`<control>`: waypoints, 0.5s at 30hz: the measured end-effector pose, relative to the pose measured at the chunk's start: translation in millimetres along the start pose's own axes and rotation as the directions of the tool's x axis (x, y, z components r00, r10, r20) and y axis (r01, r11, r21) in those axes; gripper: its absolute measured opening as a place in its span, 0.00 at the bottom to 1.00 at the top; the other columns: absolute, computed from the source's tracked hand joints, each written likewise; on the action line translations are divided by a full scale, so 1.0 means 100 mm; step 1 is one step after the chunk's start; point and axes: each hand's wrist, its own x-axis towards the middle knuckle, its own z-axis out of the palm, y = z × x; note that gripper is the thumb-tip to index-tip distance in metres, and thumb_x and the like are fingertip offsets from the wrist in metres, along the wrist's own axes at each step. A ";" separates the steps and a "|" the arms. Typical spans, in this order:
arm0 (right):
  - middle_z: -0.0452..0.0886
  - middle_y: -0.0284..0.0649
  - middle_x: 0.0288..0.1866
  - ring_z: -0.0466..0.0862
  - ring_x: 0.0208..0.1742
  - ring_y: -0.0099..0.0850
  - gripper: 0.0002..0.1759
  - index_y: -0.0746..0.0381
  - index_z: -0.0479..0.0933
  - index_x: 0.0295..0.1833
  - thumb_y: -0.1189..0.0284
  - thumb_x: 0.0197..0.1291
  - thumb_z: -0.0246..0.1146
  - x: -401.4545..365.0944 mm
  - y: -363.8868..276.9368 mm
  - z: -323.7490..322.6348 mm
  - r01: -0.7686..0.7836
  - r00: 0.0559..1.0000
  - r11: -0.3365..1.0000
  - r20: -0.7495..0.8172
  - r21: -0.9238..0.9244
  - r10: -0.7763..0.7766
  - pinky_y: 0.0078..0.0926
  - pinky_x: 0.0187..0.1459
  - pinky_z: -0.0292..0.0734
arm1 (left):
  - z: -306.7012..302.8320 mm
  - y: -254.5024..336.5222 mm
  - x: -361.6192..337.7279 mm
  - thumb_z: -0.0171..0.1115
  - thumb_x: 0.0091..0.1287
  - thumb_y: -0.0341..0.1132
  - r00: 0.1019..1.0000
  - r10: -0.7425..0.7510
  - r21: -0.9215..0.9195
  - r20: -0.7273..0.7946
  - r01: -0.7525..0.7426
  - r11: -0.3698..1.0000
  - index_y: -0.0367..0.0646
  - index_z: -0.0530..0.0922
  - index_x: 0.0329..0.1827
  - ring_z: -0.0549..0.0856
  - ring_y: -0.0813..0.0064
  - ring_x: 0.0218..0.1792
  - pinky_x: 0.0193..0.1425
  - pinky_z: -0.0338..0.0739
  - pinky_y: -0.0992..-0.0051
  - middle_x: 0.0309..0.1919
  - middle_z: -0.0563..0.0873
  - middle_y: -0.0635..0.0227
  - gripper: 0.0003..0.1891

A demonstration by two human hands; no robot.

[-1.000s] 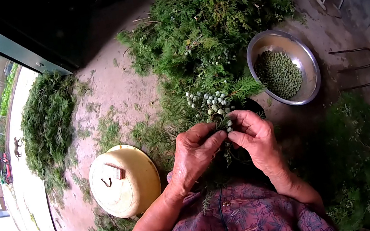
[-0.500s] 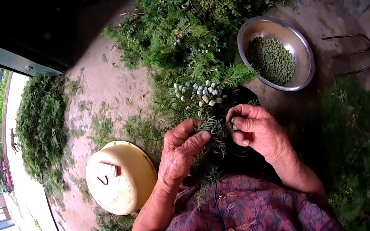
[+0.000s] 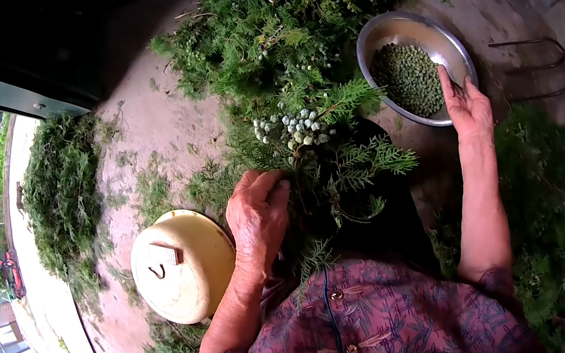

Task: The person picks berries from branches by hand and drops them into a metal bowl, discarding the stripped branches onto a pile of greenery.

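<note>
My left hand (image 3: 257,215) is closed round the stem of a leafy conifer branch (image 3: 374,158) in front of my body. A cluster of pale blue-green cones (image 3: 293,129) sits on the foliage just beyond that hand. To the right, my right hand (image 3: 468,108) reaches over the near rim of a steel bowl (image 3: 453,44), fingers stretched and apart. No cone shows in its fingers. Small green cones (image 3: 410,78) lie heaped inside the bowl.
A large heap of cut greenery (image 3: 307,13) lies ahead, with a darker pile (image 3: 62,192) at left and more sprigs (image 3: 541,206) at right. An upturned cream basin (image 3: 182,270) stands by my left arm. A metal fork-like frame (image 3: 543,66) lies beyond the bowl.
My right hand has left the branch and moved right and forward to the bowl, its pinch now opened. My left hand has shifted slightly left, still on the branch.
</note>
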 end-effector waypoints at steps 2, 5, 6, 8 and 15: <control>0.73 0.53 0.53 0.75 0.54 0.42 0.14 0.74 0.67 0.54 0.77 0.67 0.48 -0.12 0.17 -0.07 -0.036 0.997 0.969 0.060 -0.243 0.052 0.41 0.55 0.77 | 0.00 0.10 0.05 0.62 0.60 0.39 0.993 -0.097 0.043 0.061 0.095 0.995 0.42 0.82 0.36 0.83 0.56 0.29 0.34 0.76 0.65 0.27 0.83 0.58 0.10; 0.80 0.42 0.37 0.82 0.34 0.31 0.08 0.67 0.74 0.46 0.76 0.64 0.54 -0.63 0.66 0.06 -0.031 0.945 0.788 0.238 -0.615 0.223 0.27 0.36 0.81 | 0.01 0.12 0.14 0.64 0.58 0.45 0.977 -0.152 0.083 0.151 0.140 0.987 0.44 0.83 0.34 0.83 0.56 0.28 0.33 0.76 0.65 0.23 0.82 0.58 0.13; 0.80 0.41 0.36 0.82 0.32 0.29 0.08 0.67 0.74 0.46 0.76 0.64 0.55 -0.78 0.81 0.07 -0.033 0.928 0.717 0.244 -0.697 0.280 0.25 0.33 0.80 | 0.02 0.11 0.16 0.64 0.58 0.45 0.972 -0.145 0.105 0.183 0.128 0.986 0.43 0.83 0.33 0.83 0.57 0.28 0.33 0.76 0.66 0.23 0.82 0.58 0.13; 0.80 0.39 0.34 0.82 0.29 0.26 0.08 0.67 0.74 0.46 0.76 0.63 0.56 -1.02 1.07 0.09 -0.041 0.893 0.596 0.238 -0.802 0.382 0.21 0.26 0.79 | 0.03 0.10 0.18 0.64 0.57 0.43 0.967 -0.150 0.093 0.205 0.133 0.987 0.43 0.83 0.33 0.83 0.58 0.28 0.33 0.76 0.68 0.23 0.82 0.58 0.12; 0.79 0.35 0.37 0.77 0.28 0.16 0.20 0.65 0.72 0.54 0.79 0.55 0.64 -1.29 1.37 0.10 0.205 0.835 0.281 0.317 -0.937 0.450 0.13 0.25 0.72 | 0.09 0.19 0.03 0.67 0.54 0.29 0.979 -0.155 -0.267 0.129 0.185 0.946 0.36 0.81 0.37 0.82 0.74 0.28 0.33 0.75 0.77 0.27 0.83 0.60 0.09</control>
